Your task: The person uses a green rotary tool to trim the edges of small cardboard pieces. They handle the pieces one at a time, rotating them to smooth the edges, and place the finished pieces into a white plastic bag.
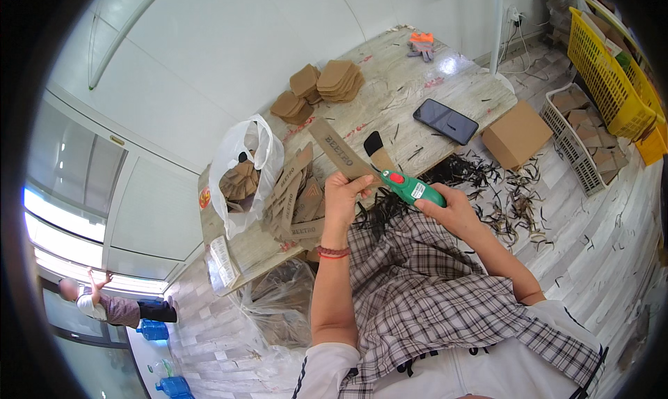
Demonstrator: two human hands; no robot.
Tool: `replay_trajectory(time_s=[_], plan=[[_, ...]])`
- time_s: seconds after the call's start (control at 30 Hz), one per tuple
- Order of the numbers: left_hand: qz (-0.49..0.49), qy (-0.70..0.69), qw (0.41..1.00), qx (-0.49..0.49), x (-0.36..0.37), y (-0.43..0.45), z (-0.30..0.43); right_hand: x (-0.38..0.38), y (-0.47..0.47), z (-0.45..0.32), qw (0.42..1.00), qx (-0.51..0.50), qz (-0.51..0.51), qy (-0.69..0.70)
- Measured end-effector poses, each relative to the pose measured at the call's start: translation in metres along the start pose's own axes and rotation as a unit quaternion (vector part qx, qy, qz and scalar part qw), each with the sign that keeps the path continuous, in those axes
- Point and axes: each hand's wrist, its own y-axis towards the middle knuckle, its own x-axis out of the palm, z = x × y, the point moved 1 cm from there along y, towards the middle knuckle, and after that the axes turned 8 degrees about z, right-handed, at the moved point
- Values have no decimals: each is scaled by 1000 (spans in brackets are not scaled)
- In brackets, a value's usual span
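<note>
My left hand (342, 192) grips the lower end of a brown printed strip (339, 151), which slants up and away over the wooden table (412, 85). A green handheld power cutter (412, 186) with a red button is in my right hand (451, 211); its tip meets the strip beside my left fingers. Just beyond the tool, a brown piece with a black end (380, 149) lies on the table. Left of my left hand is a loose pile of similar printed strips (295, 195). Dark thin trimmings (381, 211) lie along the table edge and my checked apron.
On the table are stacked brown pads (336, 80), a white plastic bag (245, 174) of brown pieces, a smartphone (445, 121) and gloves (421, 46). A cardboard box (516, 134), crates (574, 143) and scattered trimmings are at right. Another person (115, 305) stands far left.
</note>
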Motion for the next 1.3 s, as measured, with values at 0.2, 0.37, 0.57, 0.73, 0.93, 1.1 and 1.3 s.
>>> replay_trajectory(time_s=[0.2,0.37,0.57,0.73,0.93,1.1,1.3], plan=[[-8,27,999,-29,5,-6,-7,2,2,4,1000,-5,6,-19],[33,-32,999,-17,4,-13,-11,12,5,8,999,-17,36,17],[213,-267,939,31,-62,31,15,-11,12,8,995,32,85,42],[218,-302,928,8,-92,74,-9,-45,36,10,973,51,186,123],[198,139,970,17,-1,87,-31,-114,69,-20,940,4,271,208],[172,552,805,135,61,99,-60,-183,113,-18,896,21,382,227],[207,541,815,14,41,123,-80,-218,128,-23,869,7,449,208]])
